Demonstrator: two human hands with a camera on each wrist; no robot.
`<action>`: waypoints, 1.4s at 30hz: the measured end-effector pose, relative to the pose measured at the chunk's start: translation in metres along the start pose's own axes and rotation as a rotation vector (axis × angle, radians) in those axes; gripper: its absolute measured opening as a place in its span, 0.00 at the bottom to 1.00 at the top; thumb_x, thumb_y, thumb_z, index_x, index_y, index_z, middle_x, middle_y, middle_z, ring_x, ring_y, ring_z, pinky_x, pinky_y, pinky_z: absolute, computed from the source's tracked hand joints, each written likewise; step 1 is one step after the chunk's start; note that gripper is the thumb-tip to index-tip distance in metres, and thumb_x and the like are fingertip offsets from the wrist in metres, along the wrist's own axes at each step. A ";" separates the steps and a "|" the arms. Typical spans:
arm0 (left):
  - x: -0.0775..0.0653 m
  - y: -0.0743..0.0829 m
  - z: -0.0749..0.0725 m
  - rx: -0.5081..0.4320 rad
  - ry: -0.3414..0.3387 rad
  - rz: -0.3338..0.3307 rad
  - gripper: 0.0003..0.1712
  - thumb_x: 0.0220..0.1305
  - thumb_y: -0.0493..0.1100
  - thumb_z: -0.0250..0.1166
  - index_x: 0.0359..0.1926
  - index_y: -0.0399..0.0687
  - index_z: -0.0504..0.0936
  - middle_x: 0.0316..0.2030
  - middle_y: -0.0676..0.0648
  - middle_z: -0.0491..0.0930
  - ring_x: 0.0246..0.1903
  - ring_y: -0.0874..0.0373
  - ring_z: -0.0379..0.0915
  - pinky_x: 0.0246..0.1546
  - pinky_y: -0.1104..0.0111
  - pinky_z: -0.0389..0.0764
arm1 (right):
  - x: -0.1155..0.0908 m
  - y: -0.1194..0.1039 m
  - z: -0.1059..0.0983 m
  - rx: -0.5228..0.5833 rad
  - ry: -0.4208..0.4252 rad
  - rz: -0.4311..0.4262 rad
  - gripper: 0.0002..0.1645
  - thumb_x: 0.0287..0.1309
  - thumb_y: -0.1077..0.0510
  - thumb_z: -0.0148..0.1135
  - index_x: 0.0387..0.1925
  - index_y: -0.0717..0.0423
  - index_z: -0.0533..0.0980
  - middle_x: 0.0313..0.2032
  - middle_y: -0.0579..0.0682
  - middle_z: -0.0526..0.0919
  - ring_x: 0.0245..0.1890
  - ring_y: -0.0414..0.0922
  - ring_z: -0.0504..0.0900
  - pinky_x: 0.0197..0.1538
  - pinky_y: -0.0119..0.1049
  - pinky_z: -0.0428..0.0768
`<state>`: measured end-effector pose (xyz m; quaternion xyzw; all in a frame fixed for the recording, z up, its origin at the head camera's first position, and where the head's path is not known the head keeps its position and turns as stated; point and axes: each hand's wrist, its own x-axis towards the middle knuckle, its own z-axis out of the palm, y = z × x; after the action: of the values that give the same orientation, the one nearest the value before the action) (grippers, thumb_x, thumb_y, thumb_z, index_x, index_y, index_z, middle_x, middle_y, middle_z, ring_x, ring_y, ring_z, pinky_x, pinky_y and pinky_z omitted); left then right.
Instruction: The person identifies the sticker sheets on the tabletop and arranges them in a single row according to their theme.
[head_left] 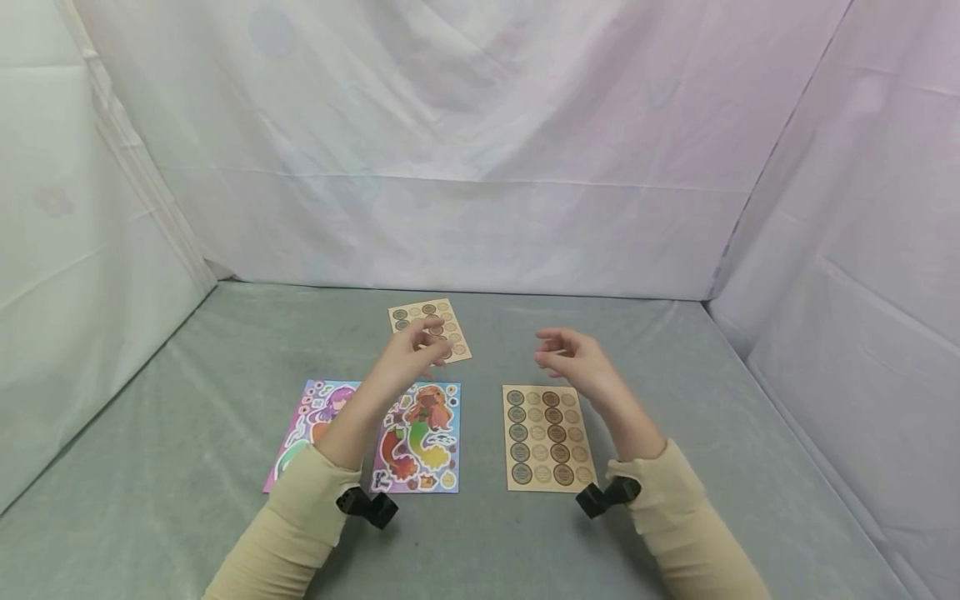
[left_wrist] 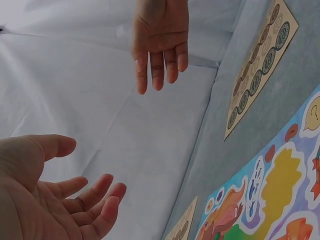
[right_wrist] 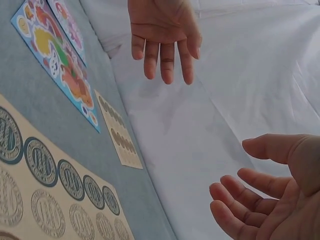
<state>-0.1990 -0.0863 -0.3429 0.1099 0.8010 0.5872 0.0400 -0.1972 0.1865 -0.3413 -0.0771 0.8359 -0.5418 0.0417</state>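
Note:
Both hands hover above the table with nothing in them. In the head view the left hand is over the near part of a tan sheet of round stickers, which it partly hides. Its fingers are loosely bent in the left wrist view. The right hand is raised just beyond a second tan sheet of round stickers, fingers relaxed and apart from the thumb. Below the left forearm lie two colourful mermaid sticker sheets: a blue-edged one and a pink-and-purple one, partly covered by the arm.
A grey cloth covers the table. White fabric curtains hang behind it and on both sides. Each wrist bears a small black camera, one on the left sleeve and one on the right.

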 end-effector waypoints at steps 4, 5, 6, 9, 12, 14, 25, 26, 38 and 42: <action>0.001 -0.002 -0.004 -0.005 0.019 0.000 0.28 0.68 0.43 0.59 0.66 0.40 0.66 0.44 0.36 0.77 0.44 0.41 0.74 0.41 0.54 0.78 | 0.004 -0.003 0.006 0.022 0.011 -0.008 0.27 0.61 0.63 0.61 0.61 0.65 0.69 0.50 0.62 0.77 0.48 0.55 0.78 0.50 0.44 0.79; 0.002 -0.002 -0.005 -0.006 0.028 -0.002 0.28 0.67 0.44 0.60 0.65 0.41 0.67 0.44 0.37 0.77 0.44 0.42 0.74 0.41 0.53 0.77 | 0.005 -0.004 0.007 0.028 0.013 -0.011 0.26 0.61 0.63 0.61 0.61 0.64 0.69 0.51 0.62 0.77 0.49 0.55 0.77 0.50 0.44 0.79; 0.003 -0.003 -0.007 -0.006 0.035 -0.006 0.28 0.67 0.44 0.60 0.65 0.42 0.68 0.43 0.38 0.77 0.44 0.43 0.74 0.42 0.53 0.77 | 0.006 -0.004 0.008 0.033 0.013 -0.012 0.26 0.62 0.63 0.61 0.61 0.64 0.69 0.51 0.62 0.77 0.49 0.55 0.77 0.50 0.44 0.79; 0.005 -0.005 -0.010 0.002 0.050 -0.015 0.27 0.66 0.46 0.61 0.64 0.44 0.70 0.44 0.39 0.77 0.43 0.46 0.74 0.43 0.54 0.76 | 0.009 -0.005 0.012 0.052 0.014 -0.013 0.26 0.62 0.63 0.60 0.61 0.64 0.69 0.53 0.62 0.76 0.51 0.55 0.76 0.51 0.44 0.78; 0.007 -0.007 -0.013 0.004 0.057 -0.024 0.27 0.67 0.46 0.60 0.64 0.45 0.69 0.46 0.38 0.77 0.43 0.47 0.74 0.44 0.55 0.77 | 0.012 -0.005 0.016 0.075 0.016 -0.012 0.27 0.62 0.63 0.61 0.61 0.64 0.69 0.53 0.62 0.76 0.51 0.54 0.76 0.51 0.43 0.78; 0.007 -0.008 -0.015 -0.010 0.057 -0.032 0.28 0.68 0.45 0.59 0.66 0.43 0.67 0.48 0.36 0.75 0.46 0.44 0.73 0.46 0.54 0.77 | 0.015 -0.004 0.019 0.084 0.019 -0.019 0.27 0.61 0.63 0.61 0.61 0.65 0.69 0.53 0.63 0.76 0.51 0.55 0.76 0.51 0.43 0.78; 0.011 -0.016 -0.023 -0.036 0.124 -0.066 0.31 0.68 0.44 0.58 0.68 0.40 0.63 0.52 0.35 0.71 0.52 0.38 0.69 0.53 0.48 0.72 | 0.025 -0.006 0.032 0.083 0.036 -0.029 0.26 0.61 0.63 0.61 0.61 0.65 0.69 0.51 0.62 0.78 0.50 0.54 0.77 0.50 0.43 0.78; 0.011 -0.017 -0.023 -0.043 0.129 -0.071 0.31 0.68 0.44 0.58 0.68 0.40 0.63 0.53 0.35 0.70 0.52 0.37 0.69 0.54 0.47 0.71 | 0.027 -0.006 0.033 0.084 0.039 -0.030 0.26 0.61 0.63 0.61 0.61 0.65 0.70 0.51 0.61 0.78 0.50 0.54 0.77 0.50 0.42 0.78; 0.017 -0.028 -0.032 -0.042 0.171 -0.124 0.31 0.68 0.45 0.58 0.68 0.39 0.62 0.57 0.34 0.69 0.56 0.41 0.66 0.56 0.51 0.70 | 0.041 -0.011 0.052 0.121 0.056 0.002 0.26 0.61 0.62 0.62 0.60 0.61 0.71 0.51 0.59 0.78 0.51 0.52 0.77 0.51 0.43 0.77; 0.019 -0.033 -0.034 -0.048 0.192 -0.143 0.32 0.67 0.46 0.58 0.68 0.41 0.63 0.58 0.34 0.68 0.57 0.41 0.66 0.56 0.52 0.70 | 0.045 -0.010 0.060 0.148 0.057 0.024 0.26 0.61 0.61 0.62 0.60 0.62 0.71 0.52 0.59 0.78 0.51 0.52 0.77 0.52 0.43 0.77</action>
<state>-0.2281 -0.1227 -0.3625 -0.0051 0.7928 0.6095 0.0076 -0.2317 0.1208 -0.3557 -0.0484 0.7952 -0.6037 0.0300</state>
